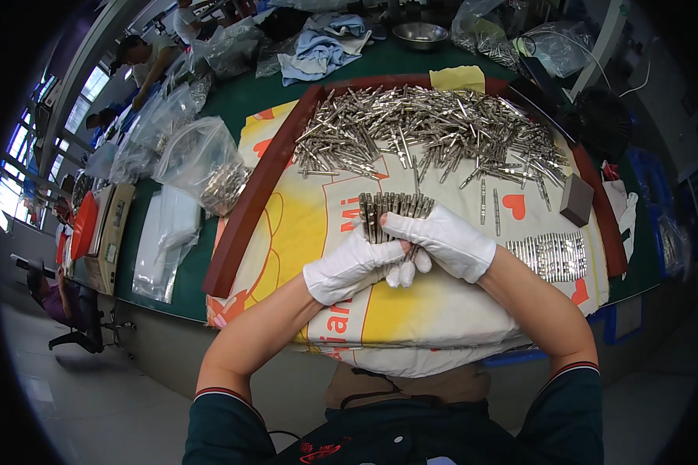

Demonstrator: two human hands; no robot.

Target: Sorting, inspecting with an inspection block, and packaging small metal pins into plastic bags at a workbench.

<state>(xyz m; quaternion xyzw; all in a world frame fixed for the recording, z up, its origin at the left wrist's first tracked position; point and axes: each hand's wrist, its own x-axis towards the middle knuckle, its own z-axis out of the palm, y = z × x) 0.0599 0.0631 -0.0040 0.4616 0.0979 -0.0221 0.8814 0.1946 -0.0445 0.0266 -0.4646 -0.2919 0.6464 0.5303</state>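
Note:
Both my hands, in white gloves with bare fingertips, close round one bundle of slim metal rods [394, 204] held over the cloth. My left hand [350, 263] grips it from the left and below. From the right, my right hand [448, 240] wraps it with the thumb across the front. The rods stand side by side, their upper ends showing; their lower parts are hidden by the gloves. Beyond lies a large loose heap of similar shiny rods [419, 128]. A neat row of rods [551, 257] lies flat to the right of my right hand, and a few single rods [483, 203] lie between.
A dark red wooden frame [260, 194] borders the printed cloth [287, 232]. A brown block [576, 200] sits by its right side. Plastic bags [202, 159] of parts stand left; blue cloths [326, 50] and a metal bowl [420, 35] lie behind. Other people are at the far left.

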